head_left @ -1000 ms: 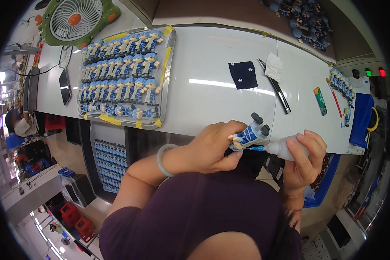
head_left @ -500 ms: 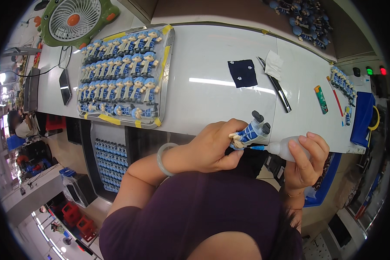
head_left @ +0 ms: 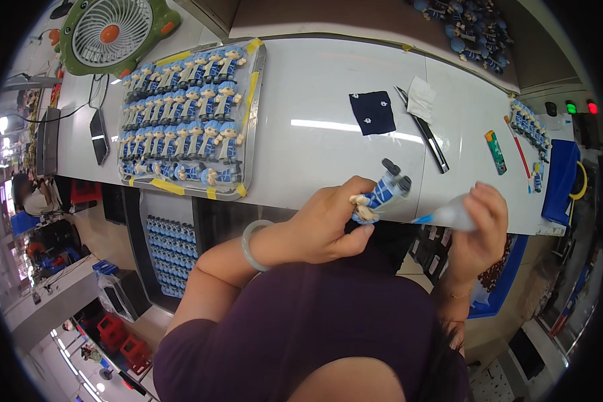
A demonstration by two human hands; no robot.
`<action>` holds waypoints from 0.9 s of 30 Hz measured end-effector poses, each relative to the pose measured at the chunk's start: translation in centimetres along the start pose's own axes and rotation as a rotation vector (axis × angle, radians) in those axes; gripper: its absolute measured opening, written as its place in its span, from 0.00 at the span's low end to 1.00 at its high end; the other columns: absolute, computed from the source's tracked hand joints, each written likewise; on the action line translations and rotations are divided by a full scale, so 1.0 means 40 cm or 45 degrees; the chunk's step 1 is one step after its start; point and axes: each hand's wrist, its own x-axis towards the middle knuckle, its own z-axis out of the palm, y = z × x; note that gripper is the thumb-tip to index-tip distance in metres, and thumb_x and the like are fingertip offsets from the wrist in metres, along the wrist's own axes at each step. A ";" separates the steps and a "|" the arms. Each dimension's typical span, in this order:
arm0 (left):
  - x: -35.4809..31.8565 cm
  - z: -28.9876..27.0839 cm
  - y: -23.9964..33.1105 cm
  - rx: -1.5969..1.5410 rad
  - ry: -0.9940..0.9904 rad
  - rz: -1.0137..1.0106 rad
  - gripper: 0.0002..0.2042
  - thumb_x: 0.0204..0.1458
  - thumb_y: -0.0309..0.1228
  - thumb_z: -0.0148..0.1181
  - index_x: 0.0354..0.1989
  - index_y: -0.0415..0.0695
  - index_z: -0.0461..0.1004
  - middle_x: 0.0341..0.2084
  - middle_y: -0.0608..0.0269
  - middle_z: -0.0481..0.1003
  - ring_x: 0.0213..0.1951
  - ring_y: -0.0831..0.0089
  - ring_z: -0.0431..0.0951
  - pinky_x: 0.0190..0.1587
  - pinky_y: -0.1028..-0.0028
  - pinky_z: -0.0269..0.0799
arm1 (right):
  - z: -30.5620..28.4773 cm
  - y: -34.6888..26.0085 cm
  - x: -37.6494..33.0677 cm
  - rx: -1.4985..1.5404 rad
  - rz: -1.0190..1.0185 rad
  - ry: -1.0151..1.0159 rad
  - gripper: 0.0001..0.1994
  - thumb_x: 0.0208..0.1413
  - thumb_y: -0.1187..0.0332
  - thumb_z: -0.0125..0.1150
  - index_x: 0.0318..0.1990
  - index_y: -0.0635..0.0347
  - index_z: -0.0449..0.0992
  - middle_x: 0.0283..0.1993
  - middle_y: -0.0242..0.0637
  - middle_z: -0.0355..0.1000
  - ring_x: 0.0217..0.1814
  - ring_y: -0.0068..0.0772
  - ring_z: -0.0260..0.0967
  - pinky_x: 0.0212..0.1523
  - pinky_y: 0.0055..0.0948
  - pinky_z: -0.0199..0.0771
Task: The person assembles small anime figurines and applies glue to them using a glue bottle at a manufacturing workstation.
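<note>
My left hand is gripping a small blue figurine; fingers are curled tight around its body, its dark feet sticking out up and to the right, pale head end tucked at my thumb. I'm holding it in the air just off the near edge of the white bench, not resting on it.

My right hand is closing on a translucent squeeze bottle; fingers are wrapped round it, and its blue nozzle is pointing left toward the figurine, close to it; can't tell if it's touching.

On the bench: a tray of matching blue figurines is sitting toward the far left, a green fan at the far left corner, a dark cloth square and a black tool toward the middle-right. More figurines are lying by the right edge.
</note>
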 end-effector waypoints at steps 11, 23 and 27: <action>-0.038 -0.026 -0.013 -0.402 0.111 -0.462 0.13 0.48 0.25 0.44 0.43 0.38 0.59 0.26 0.68 0.61 0.27 0.82 0.56 0.32 0.81 0.55 | 0.001 0.312 0.039 0.255 0.686 0.023 0.16 0.45 0.78 0.56 0.44 0.62 0.64 0.42 0.38 0.68 0.44 0.28 0.64 0.46 0.24 0.61; -0.034 -0.035 0.021 -0.082 0.191 -0.379 0.17 0.48 0.28 0.56 0.42 0.39 0.57 0.23 0.61 0.68 0.22 0.74 0.68 0.26 0.76 0.63 | 0.184 0.229 0.166 0.042 0.348 -0.547 0.06 0.40 0.78 0.58 0.29 0.61 0.76 0.30 0.37 0.69 0.32 0.33 0.67 0.35 0.24 0.66; -0.047 -0.031 0.000 -0.133 0.242 -0.343 0.18 0.47 0.29 0.58 0.41 0.39 0.56 0.23 0.60 0.69 0.21 0.74 0.69 0.24 0.77 0.63 | 0.148 0.116 0.163 0.062 0.115 -0.167 0.06 0.38 0.79 0.60 0.27 0.65 0.75 0.27 0.38 0.69 0.28 0.34 0.66 0.29 0.24 0.65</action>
